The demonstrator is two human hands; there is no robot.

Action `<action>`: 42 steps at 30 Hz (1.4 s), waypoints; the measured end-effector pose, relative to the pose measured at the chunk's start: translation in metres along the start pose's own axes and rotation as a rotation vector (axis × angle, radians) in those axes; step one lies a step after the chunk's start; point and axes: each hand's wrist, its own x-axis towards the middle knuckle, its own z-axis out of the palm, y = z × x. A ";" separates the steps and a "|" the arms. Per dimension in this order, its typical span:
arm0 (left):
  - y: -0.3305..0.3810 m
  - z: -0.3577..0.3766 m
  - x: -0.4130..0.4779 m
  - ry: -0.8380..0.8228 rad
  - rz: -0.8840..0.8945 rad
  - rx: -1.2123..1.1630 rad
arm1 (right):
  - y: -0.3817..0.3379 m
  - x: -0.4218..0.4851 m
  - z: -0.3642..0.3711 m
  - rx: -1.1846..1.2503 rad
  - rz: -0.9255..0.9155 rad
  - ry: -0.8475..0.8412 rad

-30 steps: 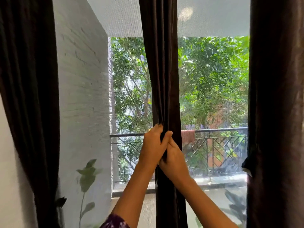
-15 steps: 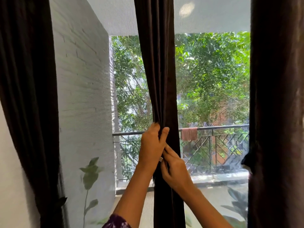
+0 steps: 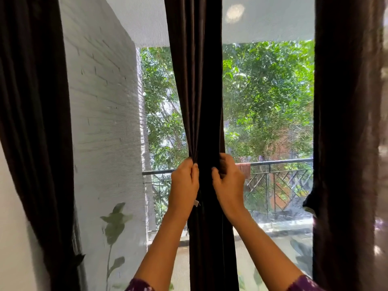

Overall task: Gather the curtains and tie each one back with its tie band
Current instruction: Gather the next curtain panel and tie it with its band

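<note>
Stage: gathering centre curtain | left hand, right hand clutch its edges, apart | next, likely: bunch tight, wrap tie band

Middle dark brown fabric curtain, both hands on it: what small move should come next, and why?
Probably draw the two hands together to bunch the dark brown fabric curtain tighter. The left hand grips its left edge and the right hand its right edge, apart, and nothing visibly binds it yet.
</note>
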 end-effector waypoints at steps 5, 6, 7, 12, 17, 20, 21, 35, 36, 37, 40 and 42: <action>0.001 0.001 0.000 -0.003 0.044 -0.005 | -0.002 -0.014 0.006 -0.109 -0.158 -0.071; 0.002 0.000 -0.001 -0.003 0.050 -0.016 | -0.002 -0.015 0.008 -0.106 -0.164 -0.096; 0.002 -0.001 -0.001 -0.003 0.053 -0.029 | -0.003 -0.015 0.008 -0.088 -0.155 -0.119; -0.001 -0.005 0.000 -0.014 0.019 -0.089 | -0.007 -0.016 0.004 -0.036 -0.146 -0.218; 0.014 -0.015 0.001 -0.134 -0.099 -0.239 | -0.012 -0.016 -0.001 -0.002 -0.142 -0.307; 0.015 -0.021 0.004 -0.253 -0.264 -0.360 | -0.016 -0.018 0.002 0.014 -0.096 -0.273; 0.014 -0.023 0.005 -0.296 -0.312 -0.402 | -0.017 -0.018 0.003 0.009 -0.079 -0.244; -0.003 -0.019 -0.003 -0.172 -0.523 -0.932 | -0.018 -0.020 0.004 -0.039 -0.017 -0.102; -0.002 -0.019 -0.001 -0.171 -0.507 -0.889 | -0.018 -0.019 0.004 -0.028 -0.004 -0.101; -0.003 -0.019 0.002 -0.168 -0.490 -0.852 | -0.018 -0.018 0.004 -0.017 0.008 -0.105; -0.003 -0.018 0.004 -0.158 -0.459 -0.793 | -0.018 -0.016 0.003 0.008 0.029 -0.135; -0.004 -0.018 0.003 -0.170 -0.474 -0.793 | -0.016 -0.014 0.002 0.036 0.058 -0.139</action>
